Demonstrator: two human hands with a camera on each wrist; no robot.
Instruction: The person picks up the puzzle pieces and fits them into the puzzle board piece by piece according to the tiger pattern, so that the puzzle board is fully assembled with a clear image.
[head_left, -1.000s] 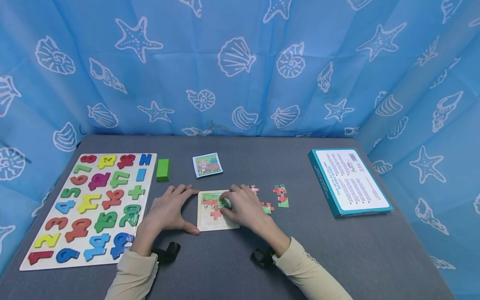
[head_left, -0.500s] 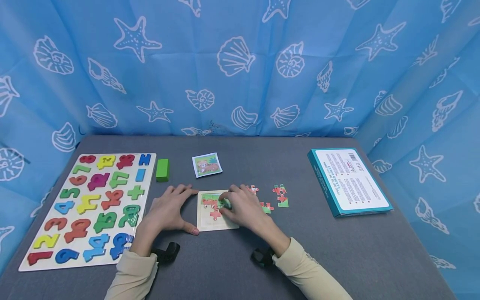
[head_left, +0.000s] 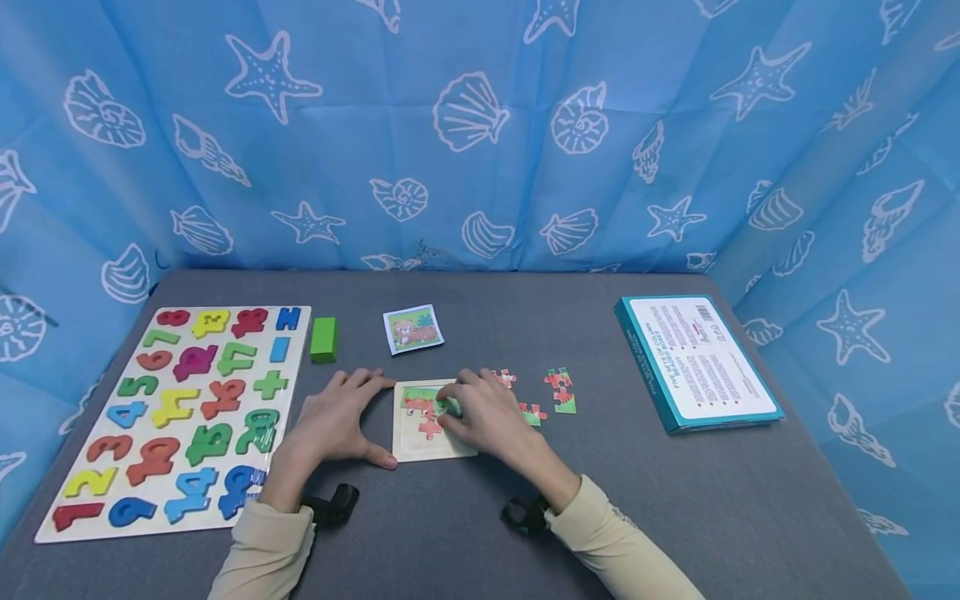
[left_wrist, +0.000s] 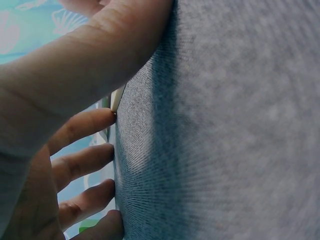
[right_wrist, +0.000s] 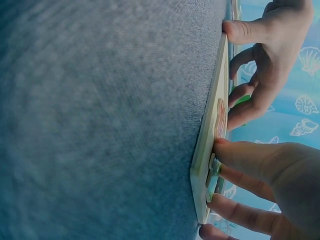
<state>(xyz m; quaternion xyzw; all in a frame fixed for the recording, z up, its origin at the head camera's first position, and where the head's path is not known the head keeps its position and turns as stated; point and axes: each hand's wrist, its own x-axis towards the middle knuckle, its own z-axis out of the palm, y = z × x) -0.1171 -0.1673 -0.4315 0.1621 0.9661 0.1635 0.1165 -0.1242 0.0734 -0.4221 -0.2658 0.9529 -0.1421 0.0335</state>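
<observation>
A shallow wooden puzzle tray [head_left: 405, 447] lies on the table with several jigsaw pieces [head_left: 421, 402] in its upper part, red and green. My left hand [head_left: 335, 421] is spread at the tray's left side, its thumb and index fingertip touching the edge near the two left corners. My right hand [head_left: 489, 414] reaches over the tray's right half and pinches a green puzzle piece [right_wrist: 214, 177] between thumb and fingers, down at the tray surface. In the head view the hand covers most of that piece. The right wrist view also shows a red piece [right_wrist: 220, 117] near the thumb tip.
Loose puzzle pieces [head_left: 561, 390] lie right of the tray, some partly behind the right hand. Behind it are a picture card [head_left: 413, 329] and a green block [head_left: 324, 340]. A number board [head_left: 247, 492] lies left, a teal box [head_left: 701, 362] right.
</observation>
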